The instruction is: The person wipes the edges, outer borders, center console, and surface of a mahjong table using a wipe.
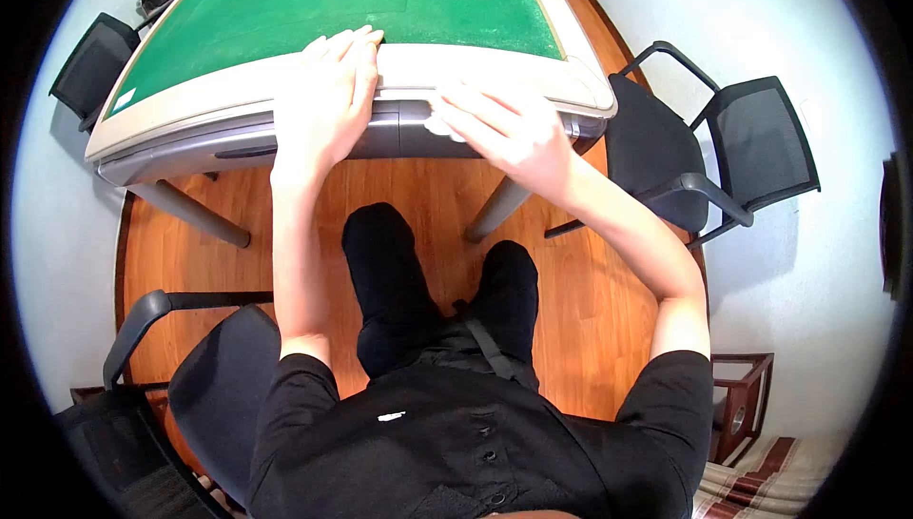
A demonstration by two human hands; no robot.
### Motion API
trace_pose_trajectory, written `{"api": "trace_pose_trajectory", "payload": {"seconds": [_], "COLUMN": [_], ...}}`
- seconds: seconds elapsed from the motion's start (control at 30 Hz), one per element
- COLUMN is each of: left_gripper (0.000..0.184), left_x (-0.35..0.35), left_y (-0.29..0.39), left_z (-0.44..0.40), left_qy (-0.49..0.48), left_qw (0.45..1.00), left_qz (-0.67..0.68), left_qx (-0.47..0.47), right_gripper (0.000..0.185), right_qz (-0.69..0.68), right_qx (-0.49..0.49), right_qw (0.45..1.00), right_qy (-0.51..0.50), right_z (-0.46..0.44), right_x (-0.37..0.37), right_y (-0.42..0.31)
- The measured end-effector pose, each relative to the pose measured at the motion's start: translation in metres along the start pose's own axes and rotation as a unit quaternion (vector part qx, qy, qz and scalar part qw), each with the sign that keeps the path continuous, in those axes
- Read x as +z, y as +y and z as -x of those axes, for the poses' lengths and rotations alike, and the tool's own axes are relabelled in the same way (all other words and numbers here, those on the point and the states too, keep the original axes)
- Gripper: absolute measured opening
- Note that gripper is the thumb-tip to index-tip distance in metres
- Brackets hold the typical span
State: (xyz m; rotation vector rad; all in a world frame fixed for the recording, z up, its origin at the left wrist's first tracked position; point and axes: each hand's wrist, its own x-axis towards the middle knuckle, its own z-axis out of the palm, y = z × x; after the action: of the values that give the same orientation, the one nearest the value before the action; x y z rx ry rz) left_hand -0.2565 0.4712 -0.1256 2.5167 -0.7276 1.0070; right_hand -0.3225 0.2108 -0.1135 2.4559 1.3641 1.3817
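Green-topped mahjong-style worktop (pixel 447 10) noted across the upper frame, with a pale rim (pixel 214 98) along its near edge. Left hand (pixel 333 86), upper centre, laid over the rim; fingers extended toward the green, nothing seen gripped. Right hand (pixel 504 129), right of it, with fingers partly curled at the edge; whether the white patch (pixel 441 127) below is held cannot be told. Judged best done with the left palm braced flat and light, even pressure applied by the right.
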Motion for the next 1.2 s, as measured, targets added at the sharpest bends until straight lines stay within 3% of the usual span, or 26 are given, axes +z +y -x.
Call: {"api": "trace_pose_trajectory", "payload": {"seconds": [0.27, 0.4, 0.53, 0.87, 0.93, 1.13, 1.2], "left_gripper": [0.042, 0.049, 0.041, 0.044, 0.044, 0.044, 0.045], "left_x": [-0.003, -0.011, -0.007, -0.002, -0.001, 0.001, 0.0], "left_y": [0.001, 0.007, 0.009, 0.007, 0.007, 0.003, 0.003], "left_z": [-0.001, -0.003, -0.003, -0.003, -0.002, -0.001, -0.002], "left_qy": [-0.01, -0.036, -0.005, 0.0, 0.004, 0.01, 0.005], "left_qw": [1.0, 0.999, 1.0, 1.0, 1.0, 1.0, 1.0], "left_qz": [0.005, 0.001, -0.011, -0.004, 0.003, 0.016, 0.024], "left_qx": [0.01, -0.018, -0.004, -0.008, -0.009, -0.006, -0.012], "right_gripper": [0.024, 0.02, 0.026, 0.03, 0.02, 0.015, 0.021], "right_qz": [0.012, 0.027, 0.065, -0.008, -0.026, -0.025, -0.018], "right_qx": [0.019, 0.079, 0.121, 0.072, 0.055, 0.05, 0.041], "right_qw": [0.998, 0.997, 0.99, 0.997, 0.997, 0.991, 0.994], "right_qy": [0.051, -0.003, -0.044, -0.01, 0.05, 0.125, 0.099], "right_z": [-0.012, 0.035, 0.073, 0.03, 0.013, -0.038, -0.039], "right_x": [0.007, -0.038, -0.07, -0.025, -0.004, 0.051, 0.048], "right_y": [-0.01, 0.012, 0.032, 0.014, 0.003, -0.033, -0.029]}}
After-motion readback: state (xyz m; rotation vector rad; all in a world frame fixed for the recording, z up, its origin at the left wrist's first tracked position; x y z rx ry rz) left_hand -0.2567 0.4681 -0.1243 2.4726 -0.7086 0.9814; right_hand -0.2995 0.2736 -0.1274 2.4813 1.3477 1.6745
